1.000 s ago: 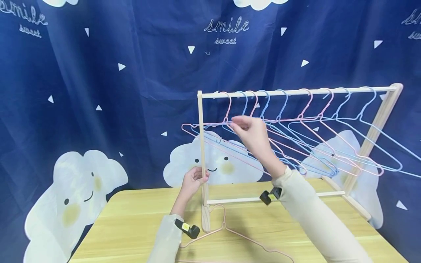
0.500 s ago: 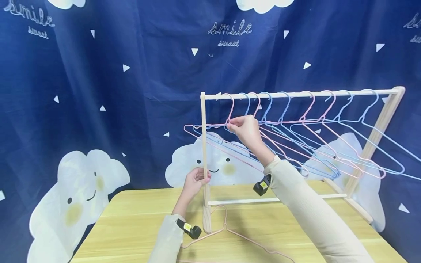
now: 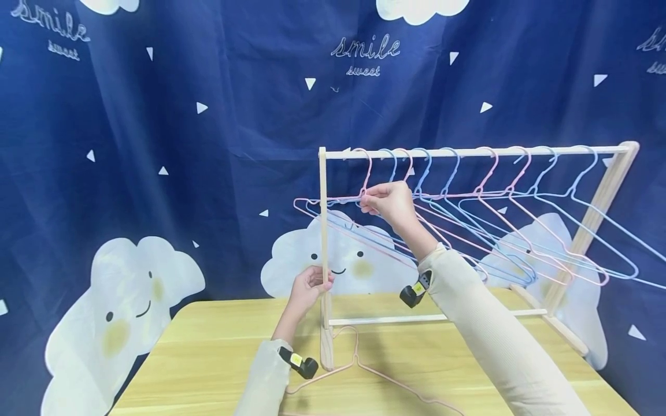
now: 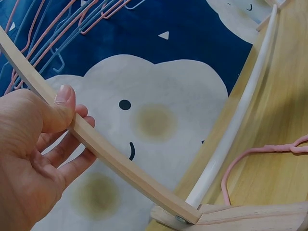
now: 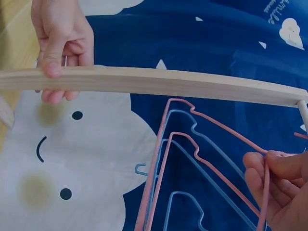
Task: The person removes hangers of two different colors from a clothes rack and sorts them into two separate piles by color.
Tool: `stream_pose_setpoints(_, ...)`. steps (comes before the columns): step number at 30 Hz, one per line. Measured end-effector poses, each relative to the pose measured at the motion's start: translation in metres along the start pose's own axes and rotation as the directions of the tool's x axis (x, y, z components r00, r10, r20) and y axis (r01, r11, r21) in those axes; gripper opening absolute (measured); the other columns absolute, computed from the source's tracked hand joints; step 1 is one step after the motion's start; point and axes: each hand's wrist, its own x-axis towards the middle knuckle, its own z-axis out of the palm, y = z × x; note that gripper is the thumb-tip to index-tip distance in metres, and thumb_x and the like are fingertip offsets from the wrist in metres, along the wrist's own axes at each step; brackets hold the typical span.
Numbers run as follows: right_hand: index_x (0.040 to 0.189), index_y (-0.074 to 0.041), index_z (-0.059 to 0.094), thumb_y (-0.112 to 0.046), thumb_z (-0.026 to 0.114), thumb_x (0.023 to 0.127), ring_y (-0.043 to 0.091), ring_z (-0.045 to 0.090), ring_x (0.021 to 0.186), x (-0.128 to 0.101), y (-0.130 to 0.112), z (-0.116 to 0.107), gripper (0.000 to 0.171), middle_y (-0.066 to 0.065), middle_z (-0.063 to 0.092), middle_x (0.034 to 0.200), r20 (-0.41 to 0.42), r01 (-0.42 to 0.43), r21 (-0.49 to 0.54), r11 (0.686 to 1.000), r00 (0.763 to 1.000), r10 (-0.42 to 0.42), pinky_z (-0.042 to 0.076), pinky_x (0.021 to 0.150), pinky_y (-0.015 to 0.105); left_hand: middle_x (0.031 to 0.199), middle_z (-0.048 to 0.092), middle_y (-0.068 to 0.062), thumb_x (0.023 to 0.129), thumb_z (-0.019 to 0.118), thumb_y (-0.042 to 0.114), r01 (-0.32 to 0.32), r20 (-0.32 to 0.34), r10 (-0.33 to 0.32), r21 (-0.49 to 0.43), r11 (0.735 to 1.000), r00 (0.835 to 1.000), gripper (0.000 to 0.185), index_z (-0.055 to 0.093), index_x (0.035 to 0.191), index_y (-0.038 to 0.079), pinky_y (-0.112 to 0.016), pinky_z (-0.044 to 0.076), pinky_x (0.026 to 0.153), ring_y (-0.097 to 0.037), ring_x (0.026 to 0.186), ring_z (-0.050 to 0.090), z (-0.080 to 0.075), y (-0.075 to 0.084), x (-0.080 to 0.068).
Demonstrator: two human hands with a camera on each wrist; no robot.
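**Both hands on the rack, a pink hanger pinched at the left end**

Your left hand (image 3: 308, 289) wraps thumb and fingers around the left wooden post (image 3: 324, 231) of the hanger rack (image 3: 614, 173), low down. On the table (image 3: 208, 358) near the post's foot lies a loose pink hanger (image 3: 364, 367). To the right and higher, your right hand (image 3: 390, 202) pinches the neck of the leftmost pink hanger (image 3: 366, 173), whose hook sits over the white rail (image 3: 468, 152). Further right, more pink and blue hangers (image 3: 520, 231) hang along the rail.

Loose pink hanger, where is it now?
Head view: the loose pink hanger lies flat on the table, at the foot of the rack's left post.
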Motion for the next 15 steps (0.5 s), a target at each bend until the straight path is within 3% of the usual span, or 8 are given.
stream_pose_setpoints(10,0.109,0.005,0.076,-0.007,0.072,0.093,0.017,0.077,0.077,-0.015,0.0,-0.015,0.02,0.024,0.077,0.101,-0.086,0.133,0.008,0.991,0.988,-0.132,0.061,0.07,0.021,0.105,0.075,-0.02,0.086,0.069,-0.008,0.001,0.017,-0.001,0.002,1.0,1.0,0.03,0.062,0.115,-0.012,-0.026,0.056,0.086,-0.012,0.091,0.071,0.0,-0.001,-0.001)
stream_pose_setpoints(15,0.108,0.007,0.076,-0.005,0.071,0.093,0.008,0.076,0.075,-0.035,0.01,-0.025,0.019,0.025,0.076,0.102,-0.081,0.205,0.001,0.979,0.976,-0.204,0.059,0.071,0.018,0.105,0.075,-0.02,0.086,0.07,-0.007,-0.003,0.013,0.003,0.01,1.0,1.0,0.03,0.063,0.114,-0.012,-0.029,0.057,0.088,-0.014,0.092,0.071,-0.001,0.001,-0.001)
